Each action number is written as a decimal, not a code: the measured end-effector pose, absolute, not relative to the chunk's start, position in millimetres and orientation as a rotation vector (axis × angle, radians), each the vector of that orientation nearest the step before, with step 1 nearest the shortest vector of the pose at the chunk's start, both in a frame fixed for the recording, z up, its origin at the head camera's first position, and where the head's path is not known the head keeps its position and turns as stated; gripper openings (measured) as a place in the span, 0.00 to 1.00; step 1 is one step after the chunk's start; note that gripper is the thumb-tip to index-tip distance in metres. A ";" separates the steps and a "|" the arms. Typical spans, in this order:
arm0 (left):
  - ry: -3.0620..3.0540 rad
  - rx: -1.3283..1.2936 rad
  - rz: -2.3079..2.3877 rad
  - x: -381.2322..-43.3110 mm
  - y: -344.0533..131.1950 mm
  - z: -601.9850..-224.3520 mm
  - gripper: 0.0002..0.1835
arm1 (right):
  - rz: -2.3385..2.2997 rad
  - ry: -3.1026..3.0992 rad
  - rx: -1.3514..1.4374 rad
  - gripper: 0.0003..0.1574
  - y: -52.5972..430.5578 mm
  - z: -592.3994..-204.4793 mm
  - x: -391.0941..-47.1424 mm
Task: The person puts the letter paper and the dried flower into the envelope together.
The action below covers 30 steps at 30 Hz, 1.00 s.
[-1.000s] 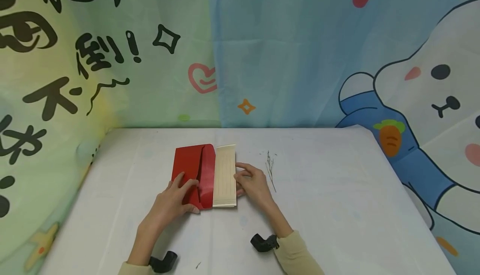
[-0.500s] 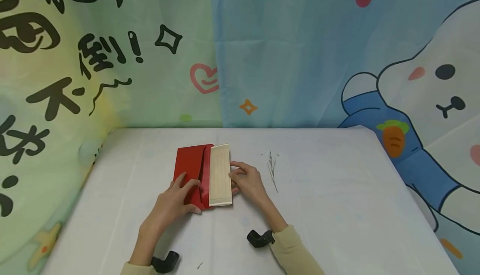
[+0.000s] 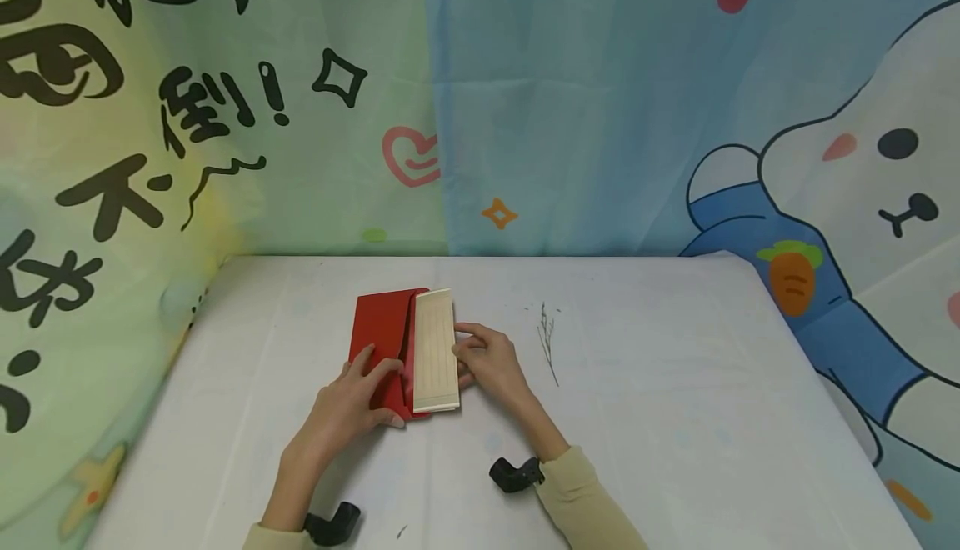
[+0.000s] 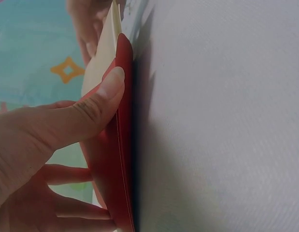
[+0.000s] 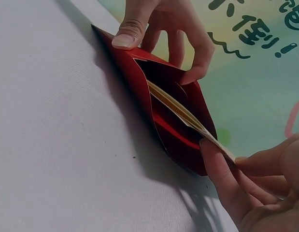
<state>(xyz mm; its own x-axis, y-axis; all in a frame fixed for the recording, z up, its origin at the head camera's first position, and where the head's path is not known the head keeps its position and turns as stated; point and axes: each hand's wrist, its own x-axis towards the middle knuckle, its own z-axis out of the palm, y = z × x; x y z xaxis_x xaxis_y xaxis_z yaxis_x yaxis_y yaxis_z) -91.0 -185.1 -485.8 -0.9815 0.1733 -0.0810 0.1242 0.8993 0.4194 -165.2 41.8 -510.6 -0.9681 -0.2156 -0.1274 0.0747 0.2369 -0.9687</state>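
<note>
My R grip [image 3: 491, 362] pinching cream card [image 3: 435, 352]; L grip [image 3: 347, 404] clamped on red envelope [image 3: 379, 322]. Card's shifted L vs. sec ago, edge inside: prob. mid-insertion.

I see a white table [image 3: 675, 417] in front of me. A thin dry twig [image 3: 548, 342] lies on it, a bit to my right, and a tiny dark bit [image 3: 402, 532] lies nearer me. Behind hangs bright cloth [image 3: 585, 117] with black writing [image 3: 193, 112], an orange star [image 3: 499, 213] and a big white animal [image 3: 817, 208] with a carrot [image 3: 792, 285] on its blue clothes [image 3: 862, 337].
</note>
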 end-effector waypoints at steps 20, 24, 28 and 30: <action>2.954 0.230 0.615 -92.8 -184.6 -488.1 0.37 | -1.826 2.237 -0.163 0.24 31.1 -515.4 -171.4; 2.956 0.237 0.606 -93.5 -184.3 -488.5 0.38 | -1.826 2.223 -0.170 0.24 28.4 -515.0 -171.1; 2.960 0.230 0.594 -93.7 -184.0 -488.9 0.39 | -1.817 2.228 -0.171 0.24 26.1 -514.9 -170.7; 2.956 0.221 0.590 -93.6 -183.8 -488.7 0.39 | -1.816 2.225 -0.181 0.25 24.9 -515.5 -170.7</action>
<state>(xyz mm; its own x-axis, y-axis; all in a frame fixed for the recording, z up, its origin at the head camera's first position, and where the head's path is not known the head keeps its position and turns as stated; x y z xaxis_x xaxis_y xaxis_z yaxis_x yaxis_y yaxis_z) -93.6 -183.8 -488.7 -0.9823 0.1656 -0.0877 0.1193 0.9135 0.3889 -170.7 24.9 -515.5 -0.9577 -0.2599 -0.1235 0.0689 0.2094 -0.9754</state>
